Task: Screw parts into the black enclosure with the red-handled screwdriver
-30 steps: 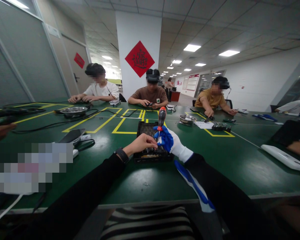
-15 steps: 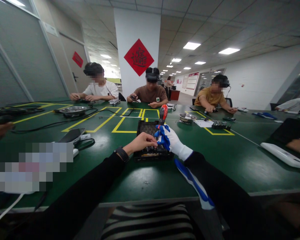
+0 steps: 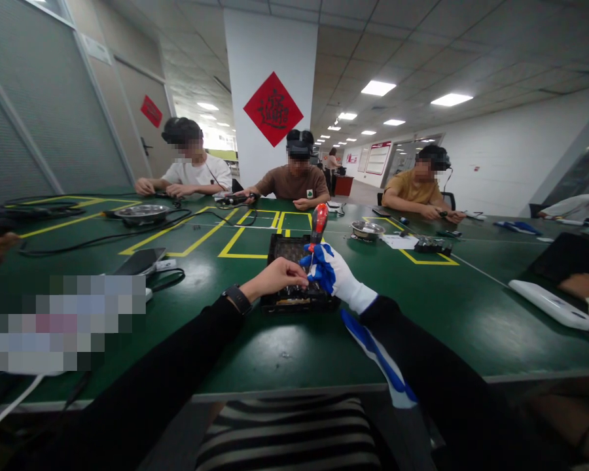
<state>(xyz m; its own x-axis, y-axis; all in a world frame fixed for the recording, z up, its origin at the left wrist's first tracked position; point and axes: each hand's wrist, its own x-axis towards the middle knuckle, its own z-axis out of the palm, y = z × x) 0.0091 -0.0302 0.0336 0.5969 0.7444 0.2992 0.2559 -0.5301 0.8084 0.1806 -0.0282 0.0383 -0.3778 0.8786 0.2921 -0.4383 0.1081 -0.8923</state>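
Observation:
An open black case (image 3: pixel 299 306) lies on the green table in front of me, its contents partly covered by my hands. My right hand (image 3: pixel 331 269), in a white and blue glove, grips a red and black screwdriver (image 3: pixel 319 224), handle up and shaft pointing down. My left hand (image 3: pixel 279 277) is bare, with a dark watch at the wrist. Its fingers are pinched together near the screwdriver's lower end; anything between them is too small to make out. Beside my right forearm a second blue and white glove (image 3: pixel 379 356) hangs over the table's front edge.
On the green table (image 3: pixel 216 366) are a phone (image 3: pixel 141 260), cables, metal bowls (image 3: pixel 367 229), a paper sheet (image 3: pixel 400 241), small black parts (image 3: pixel 434 246) and a white device (image 3: pixel 552 304) at the right. Several people sit around it.
My hands stay nearly in place over the case, the screwdriver still upright. Across the table, the middle person's hand has moved left with a dark object, and the right person's hands have come closer together.

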